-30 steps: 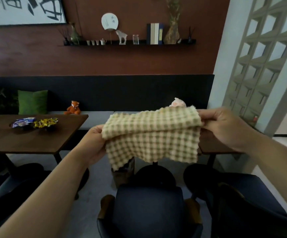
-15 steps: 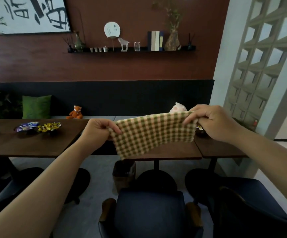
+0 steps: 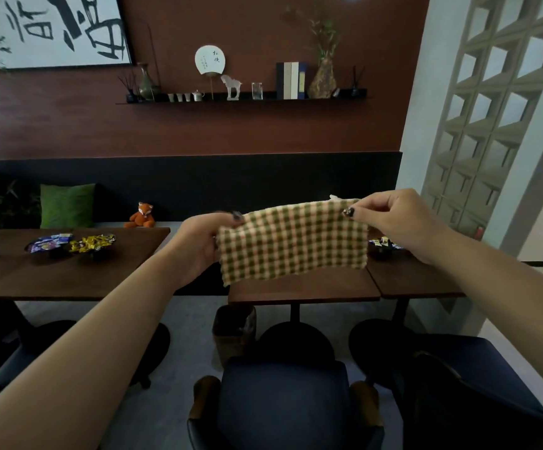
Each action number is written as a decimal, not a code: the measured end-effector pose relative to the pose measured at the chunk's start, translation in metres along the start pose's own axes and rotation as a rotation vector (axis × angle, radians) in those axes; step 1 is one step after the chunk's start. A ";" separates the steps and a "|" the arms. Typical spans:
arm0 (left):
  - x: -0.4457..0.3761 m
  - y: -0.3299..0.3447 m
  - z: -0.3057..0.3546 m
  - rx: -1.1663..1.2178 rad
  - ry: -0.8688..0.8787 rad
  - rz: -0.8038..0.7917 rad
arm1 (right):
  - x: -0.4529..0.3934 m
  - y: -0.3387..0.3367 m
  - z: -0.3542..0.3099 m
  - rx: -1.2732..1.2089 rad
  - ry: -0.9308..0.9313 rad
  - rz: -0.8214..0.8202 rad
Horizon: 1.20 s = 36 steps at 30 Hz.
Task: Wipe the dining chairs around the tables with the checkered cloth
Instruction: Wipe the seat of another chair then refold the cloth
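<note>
Checkered cloth hangs stretched in mid-air between 2 hands, above the small table and the dark chair. Left hand pinches one top corner, right hand pinches the other.

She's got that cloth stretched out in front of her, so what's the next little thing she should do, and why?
Probably lower the checkered cloth onto the dark blue chair right below. The left hand and right hand each pinch a top corner, so it hangs spread and ready, above the tables, touching no chair yet.
</note>
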<state>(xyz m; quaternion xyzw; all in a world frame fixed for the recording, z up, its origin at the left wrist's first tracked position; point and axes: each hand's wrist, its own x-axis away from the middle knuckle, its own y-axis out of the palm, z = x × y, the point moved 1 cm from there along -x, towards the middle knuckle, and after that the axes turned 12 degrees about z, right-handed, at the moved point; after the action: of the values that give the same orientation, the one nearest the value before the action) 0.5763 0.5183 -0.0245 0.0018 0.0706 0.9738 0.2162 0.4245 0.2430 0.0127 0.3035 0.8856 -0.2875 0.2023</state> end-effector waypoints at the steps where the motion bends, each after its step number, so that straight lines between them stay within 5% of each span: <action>1: 0.000 0.001 -0.004 -0.091 0.053 0.027 | 0.003 0.001 0.000 0.009 -0.007 0.021; 23: 0.010 0.014 -0.037 -0.058 -0.034 0.203 | 0.018 0.015 0.035 -0.418 0.577 -0.010; 30: 0.024 0.033 -0.050 -0.084 -0.004 0.301 | 0.030 0.035 0.019 0.045 0.293 0.150; 33: 0.033 0.048 -0.053 -0.117 0.016 0.297 | 0.040 0.046 -0.003 0.023 0.147 0.063; 36: 0.040 0.062 -0.055 -0.131 0.025 0.228 | 0.045 0.057 -0.021 -0.087 0.237 -0.212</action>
<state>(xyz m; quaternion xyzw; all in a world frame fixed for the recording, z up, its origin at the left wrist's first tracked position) 0.5118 0.4717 -0.0716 -0.0166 0.0090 0.9945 0.1030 0.4249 0.3117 -0.0175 0.2311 0.9420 -0.2306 0.0779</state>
